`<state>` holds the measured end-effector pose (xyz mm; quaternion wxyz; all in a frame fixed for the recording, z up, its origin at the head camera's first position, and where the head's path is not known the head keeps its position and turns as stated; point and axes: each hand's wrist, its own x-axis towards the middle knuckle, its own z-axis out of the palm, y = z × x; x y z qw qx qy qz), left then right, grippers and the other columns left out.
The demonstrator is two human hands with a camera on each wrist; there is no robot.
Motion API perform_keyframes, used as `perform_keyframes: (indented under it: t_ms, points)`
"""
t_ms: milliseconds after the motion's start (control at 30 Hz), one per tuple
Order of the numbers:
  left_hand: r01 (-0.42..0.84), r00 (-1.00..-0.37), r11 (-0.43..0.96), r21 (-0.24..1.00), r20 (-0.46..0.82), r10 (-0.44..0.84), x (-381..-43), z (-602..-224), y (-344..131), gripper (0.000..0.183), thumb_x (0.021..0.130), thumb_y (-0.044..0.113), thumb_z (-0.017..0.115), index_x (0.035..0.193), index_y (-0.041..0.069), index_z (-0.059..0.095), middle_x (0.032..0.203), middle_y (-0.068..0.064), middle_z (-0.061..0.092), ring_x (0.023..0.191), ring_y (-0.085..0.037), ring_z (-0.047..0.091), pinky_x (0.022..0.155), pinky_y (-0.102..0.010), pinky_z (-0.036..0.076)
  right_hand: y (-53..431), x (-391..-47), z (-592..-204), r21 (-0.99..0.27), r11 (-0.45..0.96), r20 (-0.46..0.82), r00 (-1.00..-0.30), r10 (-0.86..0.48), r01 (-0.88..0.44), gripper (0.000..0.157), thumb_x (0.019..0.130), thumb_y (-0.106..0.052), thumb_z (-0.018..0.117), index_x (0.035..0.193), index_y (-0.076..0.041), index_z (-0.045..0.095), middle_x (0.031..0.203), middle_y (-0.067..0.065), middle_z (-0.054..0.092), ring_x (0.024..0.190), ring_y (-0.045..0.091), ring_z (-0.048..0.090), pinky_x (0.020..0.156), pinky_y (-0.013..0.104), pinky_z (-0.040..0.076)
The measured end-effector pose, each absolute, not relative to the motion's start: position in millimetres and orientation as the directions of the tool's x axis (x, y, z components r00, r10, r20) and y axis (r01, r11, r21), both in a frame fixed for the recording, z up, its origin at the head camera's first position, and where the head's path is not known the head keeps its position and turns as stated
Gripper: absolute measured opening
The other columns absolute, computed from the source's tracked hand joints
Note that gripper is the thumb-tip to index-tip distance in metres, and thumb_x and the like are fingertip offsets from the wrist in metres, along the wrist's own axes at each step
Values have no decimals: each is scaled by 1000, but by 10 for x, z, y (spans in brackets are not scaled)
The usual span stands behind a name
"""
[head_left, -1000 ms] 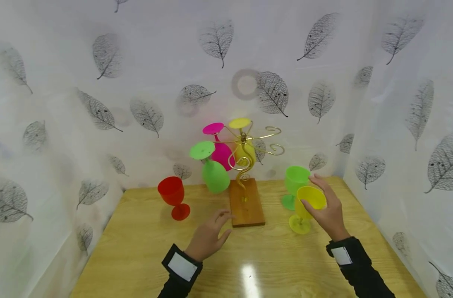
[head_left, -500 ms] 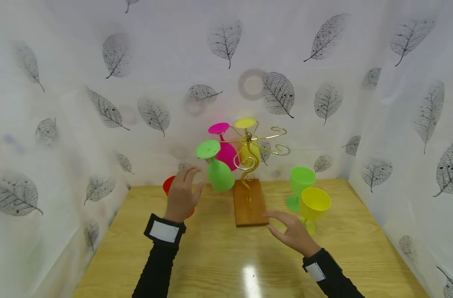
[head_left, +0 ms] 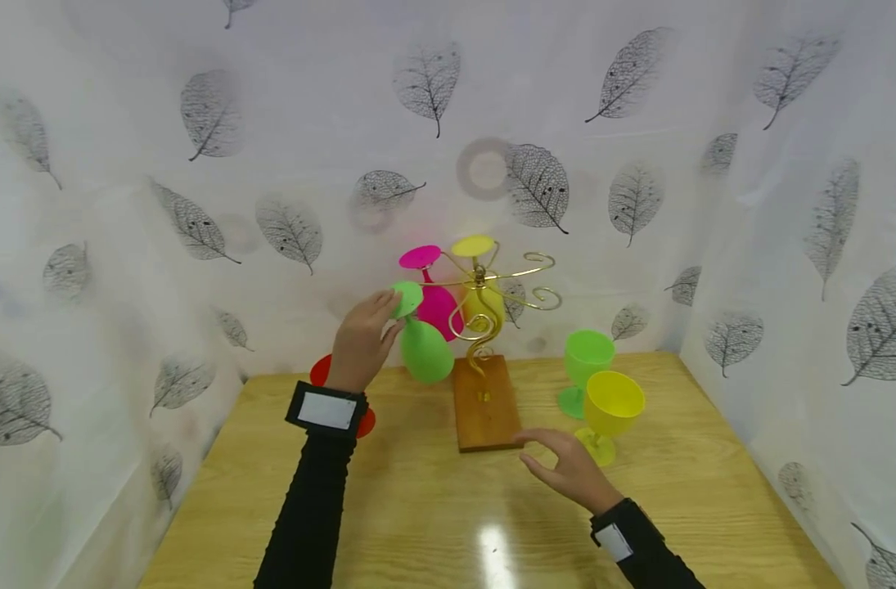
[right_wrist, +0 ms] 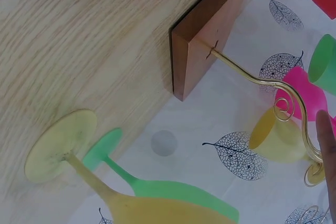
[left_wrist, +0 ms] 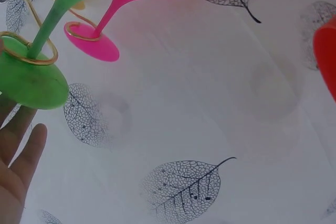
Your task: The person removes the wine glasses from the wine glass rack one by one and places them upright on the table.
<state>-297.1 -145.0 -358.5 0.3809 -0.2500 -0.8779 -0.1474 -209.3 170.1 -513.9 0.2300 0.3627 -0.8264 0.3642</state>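
A green goblet (head_left: pixel 427 352) hangs upside down by its foot from a wire loop of the gold goblet rack (head_left: pixel 483 286). My left hand (head_left: pixel 362 339) is at that foot, fingers over its top and thumb just beneath, pinching it; in the left wrist view the fingertips pass behind the green foot (left_wrist: pixel 34 85). My right hand (head_left: pixel 569 470) holds nothing, its thumb and fingers apart, beside the rack's wooden base (head_left: pixel 488 409) and a standing yellow goblet (head_left: pixel 614 402). In the right wrist view a finger (right_wrist: pixel 326 156) shows at the edge.
Pink (head_left: pixel 438 307) and yellow (head_left: pixel 483 304) goblets hang on the rack; the right-hand wire arms hold none. A red goblet (head_left: pixel 320 370) stands partly hidden behind my left hand. Another green goblet (head_left: pixel 587 352) stands behind the standing yellow one. A leaf-patterned sheet (head_left: pixel 330 106) walls the table.
My left hand has moved up past the red goblet to the hanging green goblet's foot. The right hand has left the standing yellow goblet and moved left towards the wooden base.
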Motion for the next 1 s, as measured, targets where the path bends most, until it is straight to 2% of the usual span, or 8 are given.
perform_keyframes:
  t_ms: [267,467,1000]
  points:
    - [481,-513,873,-80,783,353,-3020,-3664,-1380,34,81,-4,66,115,4,67,109,-12,70,101,-25,67,89,-36,54,1721,-2050,-5155,-475,463,631,-657,-414,-748,31,76,-1,73,106,-8,67,103,3,71,92,17,68,77,32,57]
    - [450,-476,888,-94,816,328,-3042,-3701,-1337,32,82,-7,64,113,2,67,106,-13,71,95,-25,68,85,-35,55,1757,-2028,-5184,-515,452,603,-683,-412,-728,29,79,-1,71,106,-9,67,102,4,71,90,17,68,77,31,57]
    - [382,-546,922,-68,788,285,-3193,-3589,-1240,29,85,-6,60,112,3,67,104,-13,71,91,-27,70,79,-36,57,1834,-2038,-5219,-533,449,597,-695,-401,-717,30,80,0,70,107,-13,65,98,0,71,87,13,68,76,28,57]
